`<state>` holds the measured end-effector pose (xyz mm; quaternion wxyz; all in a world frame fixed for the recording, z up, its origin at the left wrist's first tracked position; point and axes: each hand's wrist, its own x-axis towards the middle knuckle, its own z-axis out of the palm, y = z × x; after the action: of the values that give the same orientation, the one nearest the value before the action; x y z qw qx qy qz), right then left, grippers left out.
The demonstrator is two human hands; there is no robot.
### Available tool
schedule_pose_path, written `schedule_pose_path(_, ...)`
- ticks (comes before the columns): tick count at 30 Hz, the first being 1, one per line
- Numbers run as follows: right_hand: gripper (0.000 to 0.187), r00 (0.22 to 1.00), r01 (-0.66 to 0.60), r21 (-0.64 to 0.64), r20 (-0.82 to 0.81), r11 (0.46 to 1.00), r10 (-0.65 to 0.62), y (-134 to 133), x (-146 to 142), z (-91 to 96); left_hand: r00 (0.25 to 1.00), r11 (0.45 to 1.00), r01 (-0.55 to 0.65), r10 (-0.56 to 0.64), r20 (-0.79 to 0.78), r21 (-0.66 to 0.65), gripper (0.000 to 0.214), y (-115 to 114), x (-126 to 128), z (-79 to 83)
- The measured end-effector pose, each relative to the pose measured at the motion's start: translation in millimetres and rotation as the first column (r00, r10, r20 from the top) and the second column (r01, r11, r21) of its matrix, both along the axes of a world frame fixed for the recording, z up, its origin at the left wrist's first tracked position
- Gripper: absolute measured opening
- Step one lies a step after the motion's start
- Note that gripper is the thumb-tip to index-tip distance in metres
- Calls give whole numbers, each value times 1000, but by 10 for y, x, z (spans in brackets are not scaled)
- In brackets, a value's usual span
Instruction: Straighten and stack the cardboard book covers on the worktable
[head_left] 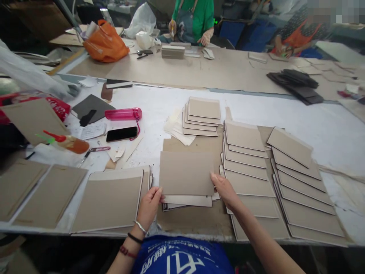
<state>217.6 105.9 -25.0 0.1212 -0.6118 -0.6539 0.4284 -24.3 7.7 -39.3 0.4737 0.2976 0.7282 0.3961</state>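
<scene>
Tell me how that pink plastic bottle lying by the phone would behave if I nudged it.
The pink plastic bottle lies on its side, so it would probably roll. It looks light, likely sliding easily on the white table. Its strap may drag near the black phone.

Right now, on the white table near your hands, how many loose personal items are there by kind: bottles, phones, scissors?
Pink plastic water bottle: 1
Orange squeeze bottle with red cap: 1
Black smartphone lying flat: 1
Pink-handled scissors: 1
Total: 4
Both hands, left and right, grip one grey cardboard sheet.
</scene>
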Motion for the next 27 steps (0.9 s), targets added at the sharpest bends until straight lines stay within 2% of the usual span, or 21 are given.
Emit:
schedule_pose_path(4, 33, 958, -176, 55, 239, 983, 158, -3, 24, -31, 964, 992, 109, -121, -236, -64, 30, 14, -80, -47)
schedule_pose_path(6, 29, 919, -225, 12, 336, 974, 208, -23, 34, -16, 927, 981, 161, -189, -325, -113, 30, -1, -99, -79)
schedule_pose_path(10, 30, 868, -264, -56, 422, 963, 263, -78, 59, 11, 837, 951, 241, -305, -455, -193, 32, -47, -83, -124)
schedule_pose_path(14, 31, 838, -269, -86, 470, 959, 277, -126, 73, -2, 769, 918, 294, -393, -505, -266, 29, -55, -66, -140)
schedule_pose_path(27, 30, 770, -266, -56, 588, 962, 247, -247, 52, -127, 648, 844, 403, -536, -542, -353, 26, -35, -115, -224)
